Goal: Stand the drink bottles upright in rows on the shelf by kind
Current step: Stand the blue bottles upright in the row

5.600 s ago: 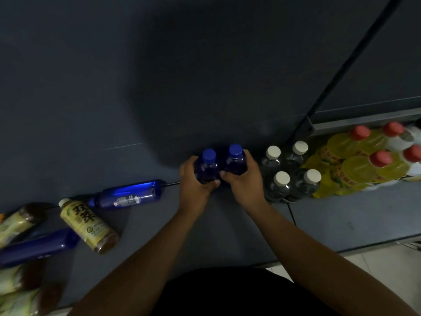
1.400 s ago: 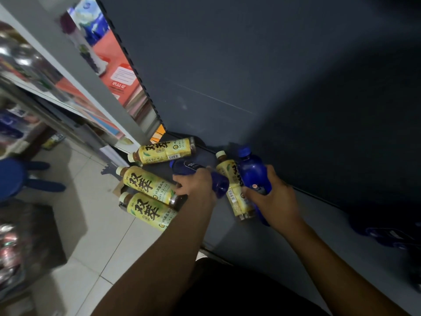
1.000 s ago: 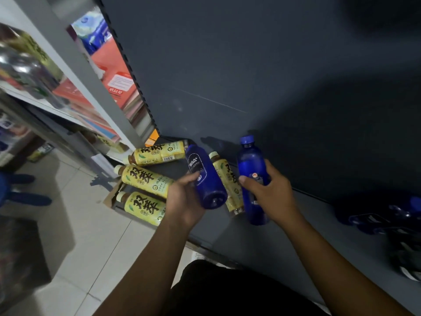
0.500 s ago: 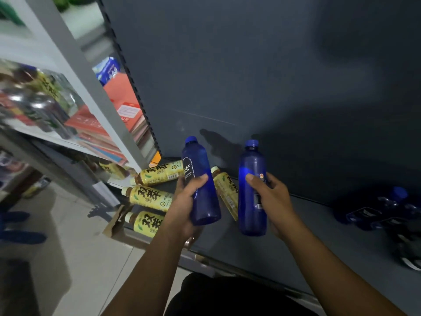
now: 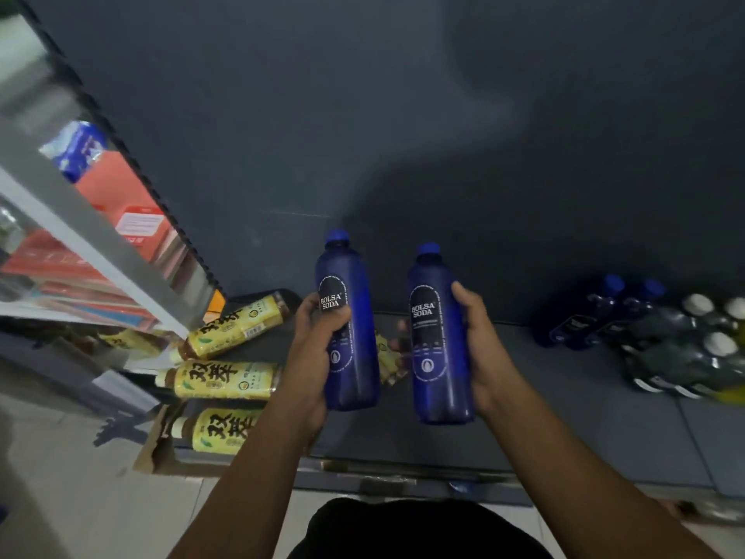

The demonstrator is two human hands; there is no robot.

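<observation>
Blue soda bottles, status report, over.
Left hand grips left dark blue plastic soda bottle, upright. Right hand grips right dark blue plastic soda bottle, upright. Yellow-labelled plastic tea bottles lie on grey shelf behind and left.

Glossy blue plastic bottles (image 5: 348,316) (paper-looking dark labels) over a matt grey shelf (image 5: 584,429).

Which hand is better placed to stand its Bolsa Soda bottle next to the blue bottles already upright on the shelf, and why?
The right hand, probably: its Bolsa Soda bottle is nearer the standing blue bottles; the left hand and the other soda bottle are farther, on the far side.
</observation>
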